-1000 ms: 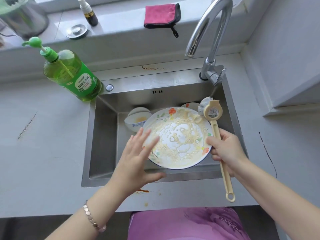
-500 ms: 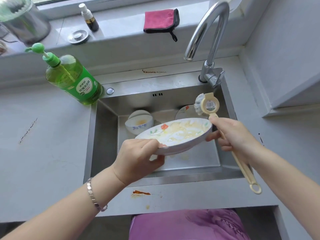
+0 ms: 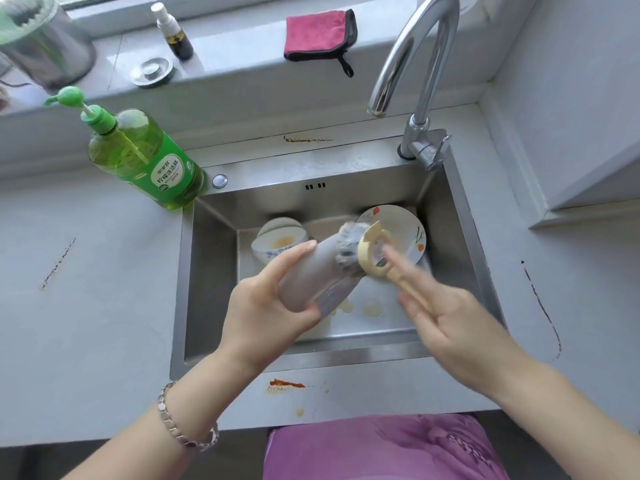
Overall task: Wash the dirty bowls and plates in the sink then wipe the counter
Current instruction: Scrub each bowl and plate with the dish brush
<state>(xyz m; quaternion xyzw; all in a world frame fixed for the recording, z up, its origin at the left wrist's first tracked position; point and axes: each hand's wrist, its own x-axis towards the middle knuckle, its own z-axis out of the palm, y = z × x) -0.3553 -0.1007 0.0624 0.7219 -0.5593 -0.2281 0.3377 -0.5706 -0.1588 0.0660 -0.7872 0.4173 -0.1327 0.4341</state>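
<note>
a: how far along?
b: early. left hand [image 3: 263, 306] grips a plate [image 3: 304, 271] tilted over the sink [image 3: 207, 271]; right hand [image 3: 450, 317] (blurred) holds the brush [image 3: 372, 251] against it.
a: what's left?
b: bowl [image 3: 277, 242], second plate [image 3: 401, 223], stained counter [image 3: 86, 323].

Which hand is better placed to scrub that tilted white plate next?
Right. The right hand holds the cream long-handled dish brush, its head against the white plate; the left hand grips that plate.

Sink [image 3: 214, 271] sits in the worktop [image 3: 86, 323]. Inside: bowl [image 3: 277, 242] rear left, plate [image 3: 401, 223] rear right. Soap bottle [image 3: 149, 161] stands at the sink's rear-left corner, tap [image 3: 428, 81] rear right, cloth [image 3: 317, 32] on sill [image 3: 242, 64] behind.
</note>
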